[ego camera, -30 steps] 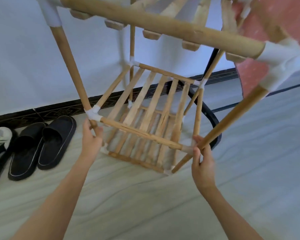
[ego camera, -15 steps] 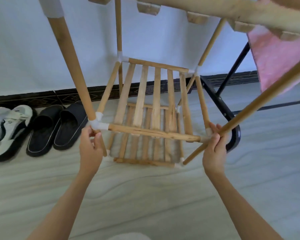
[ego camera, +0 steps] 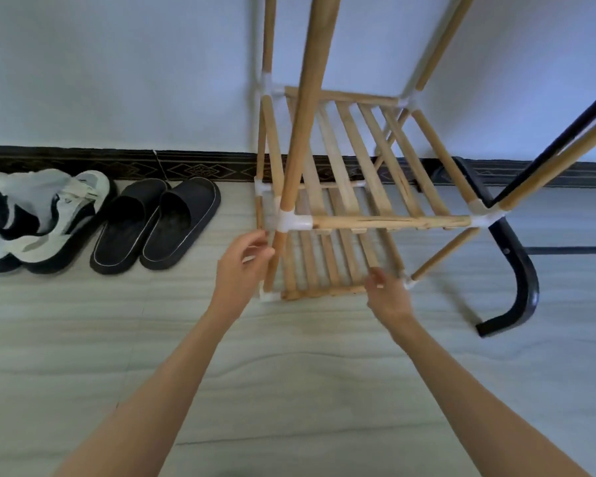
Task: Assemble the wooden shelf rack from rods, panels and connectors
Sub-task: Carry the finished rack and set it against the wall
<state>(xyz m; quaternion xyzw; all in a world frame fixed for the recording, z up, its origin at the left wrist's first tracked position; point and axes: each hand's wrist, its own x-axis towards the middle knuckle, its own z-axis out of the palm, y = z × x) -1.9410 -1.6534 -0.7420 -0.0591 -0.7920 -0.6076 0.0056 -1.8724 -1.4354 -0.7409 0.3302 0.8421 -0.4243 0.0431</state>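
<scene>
Rack (ego camera: pixel 358 208) stands on the floor (ego camera: pixel 289 373) by the wall; left hand (ego camera: pixel 243 266) pinches its near-left post (ego camera: pixel 276 256), right hand (ego camera: pixel 387 292) hangs loose at the lower panel (ego camera: pixel 324 270), holding nothing. Likely light, stiff wood; push-fit connectors (ego camera: pixel 291 220) may slip, so grip posts near joints

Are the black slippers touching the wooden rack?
Apart. The head view shows a strip of bare floor between the black slippers and the wooden rack, whose nearest leg stands to their right.
</scene>
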